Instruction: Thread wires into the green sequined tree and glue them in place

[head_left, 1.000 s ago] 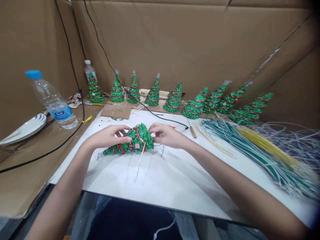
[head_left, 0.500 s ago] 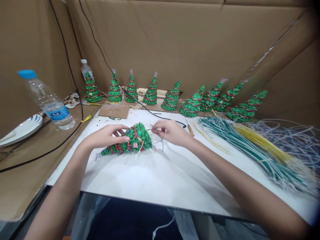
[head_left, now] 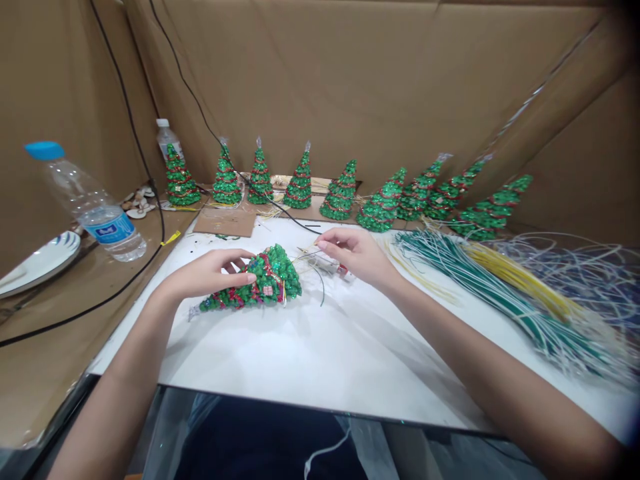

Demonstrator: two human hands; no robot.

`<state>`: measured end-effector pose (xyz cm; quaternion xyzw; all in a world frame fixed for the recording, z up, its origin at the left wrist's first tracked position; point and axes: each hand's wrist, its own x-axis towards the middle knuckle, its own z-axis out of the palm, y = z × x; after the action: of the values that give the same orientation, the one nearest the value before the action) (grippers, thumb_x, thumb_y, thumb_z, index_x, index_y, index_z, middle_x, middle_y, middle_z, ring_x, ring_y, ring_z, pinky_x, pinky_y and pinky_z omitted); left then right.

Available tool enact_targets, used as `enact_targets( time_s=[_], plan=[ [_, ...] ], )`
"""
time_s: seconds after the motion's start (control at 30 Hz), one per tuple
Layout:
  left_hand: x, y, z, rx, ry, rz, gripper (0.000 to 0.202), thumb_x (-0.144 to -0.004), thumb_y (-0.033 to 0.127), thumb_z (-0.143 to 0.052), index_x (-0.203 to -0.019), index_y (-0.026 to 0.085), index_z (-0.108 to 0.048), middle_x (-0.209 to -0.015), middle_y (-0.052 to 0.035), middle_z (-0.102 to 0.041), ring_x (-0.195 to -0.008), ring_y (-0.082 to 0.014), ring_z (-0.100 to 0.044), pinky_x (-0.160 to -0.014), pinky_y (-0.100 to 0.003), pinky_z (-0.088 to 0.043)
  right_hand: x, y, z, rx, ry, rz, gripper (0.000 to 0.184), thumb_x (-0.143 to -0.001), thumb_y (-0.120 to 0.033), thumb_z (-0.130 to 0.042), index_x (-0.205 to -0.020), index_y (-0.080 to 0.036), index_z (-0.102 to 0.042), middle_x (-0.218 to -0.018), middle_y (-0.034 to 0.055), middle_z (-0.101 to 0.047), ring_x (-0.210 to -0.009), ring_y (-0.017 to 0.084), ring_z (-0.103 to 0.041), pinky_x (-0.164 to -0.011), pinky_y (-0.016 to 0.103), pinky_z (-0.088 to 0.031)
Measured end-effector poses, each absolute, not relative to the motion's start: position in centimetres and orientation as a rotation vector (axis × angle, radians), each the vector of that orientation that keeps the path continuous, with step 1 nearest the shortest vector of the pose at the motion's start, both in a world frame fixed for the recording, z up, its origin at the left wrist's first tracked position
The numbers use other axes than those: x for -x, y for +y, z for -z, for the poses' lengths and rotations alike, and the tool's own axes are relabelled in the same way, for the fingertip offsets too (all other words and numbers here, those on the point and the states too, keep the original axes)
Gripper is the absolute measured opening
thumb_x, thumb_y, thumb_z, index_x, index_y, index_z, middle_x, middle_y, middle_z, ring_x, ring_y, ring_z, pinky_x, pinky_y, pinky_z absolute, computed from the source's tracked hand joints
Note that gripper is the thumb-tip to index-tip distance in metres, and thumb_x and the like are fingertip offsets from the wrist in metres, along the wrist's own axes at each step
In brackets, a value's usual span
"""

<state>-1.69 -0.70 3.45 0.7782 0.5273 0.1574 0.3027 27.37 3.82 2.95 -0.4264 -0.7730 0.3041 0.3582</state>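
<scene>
A small green beaded Christmas tree (head_left: 275,270) with red garlands lies on its side on the white tabletop (head_left: 260,347). Its clear tip points left and its base faces right. My left hand (head_left: 227,270) is wrapped round the tree's middle, thumb on the near side. To the right of the base, my right hand (head_left: 353,250) pinches a thin yellowish strand with thumb and forefinger. Several thin strands run between the base and these fingers, one of them dark and curved (head_left: 323,283). A small red thing (head_left: 342,269) shows beneath my right hand, too hidden to name.
Several similar trees (head_left: 300,180) stand along the back. Bundles of green (head_left: 480,287) and yellow strands (head_left: 530,283) lie at right, beside a clear tangle. At left are a water bottle (head_left: 110,230), a plate (head_left: 45,263) and a black cable (head_left: 135,283).
My right hand has moved right and slightly away from the tree, drawing the strand along. The yellow strand hanging at the tree's front is shorter. My left hand keeps its hold.
</scene>
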Motion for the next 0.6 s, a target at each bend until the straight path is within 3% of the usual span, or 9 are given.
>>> enact_targets(
  time_s=[0.2,0.4,0.5,0.6],
  plan=[
    [2.0,-0.6,-3.4,-2.077,1.349,-0.408,0.063,-0.080,0.061,-0.059,-0.130,0.022,-0.059,-0.118,-0.0087,-0.070,-0.097,-0.0236,-0.067,-0.081,-0.032,-0.053,-28.7,3.0,-3.5,1.225,-2.021,-1.004,0.043,-0.075,-0.057,-0.064,-0.083,-0.015,-0.066,-0.055,-0.0022,-0.052,-0.048,0.009,-0.043,-0.045,0.023,-0.031],
    [2.0,-0.6,-3.3,-2.072,1.313,-0.393,0.061,-0.082,0.059,-0.060,-0.132,0.024,-0.057,-0.120,-0.0084,-0.069,-0.097,-0.0219,-0.066,-0.083,-0.032,-0.054,-30.6,2.3,-3.7,1.252,-2.141,-1.057,0.045,-0.073,-0.060,-0.066,-0.070,-0.015,-0.063,-0.055,-0.0025,-0.050,-0.049,0.008,-0.041,-0.045,0.023,-0.030],
    [2.0,-0.5,-3.3,-2.069,1.318,-0.396,0.062,-0.082,0.059,-0.060,-0.132,0.023,-0.057,-0.122,-0.0090,-0.068,-0.097,-0.0220,-0.067,-0.083,-0.032,-0.054,-31.5,2.1,-3.5,1.250,-2.172,-1.032,0.046,-0.076,-0.062,-0.063,-0.071,-0.016,-0.064,-0.054,-0.0026,-0.050,-0.049,0.008,-0.041,-0.046,0.023,-0.031],
    [1.9,-0.6,-3.3,-2.073,1.322,-0.397,0.061,-0.082,0.058,-0.060,-0.132,0.023,-0.057,-0.123,-0.0085,-0.068,-0.097,-0.0220,-0.067,-0.081,-0.031,-0.054,-31.9,2.1,-3.0,1.206,-2.157,-0.961,0.046,-0.077,-0.061,-0.063,-0.069,-0.016,-0.066,-0.063,0.0015,-0.058,-0.059,0.011,-0.051,-0.057,0.026,-0.041]
  ],
)
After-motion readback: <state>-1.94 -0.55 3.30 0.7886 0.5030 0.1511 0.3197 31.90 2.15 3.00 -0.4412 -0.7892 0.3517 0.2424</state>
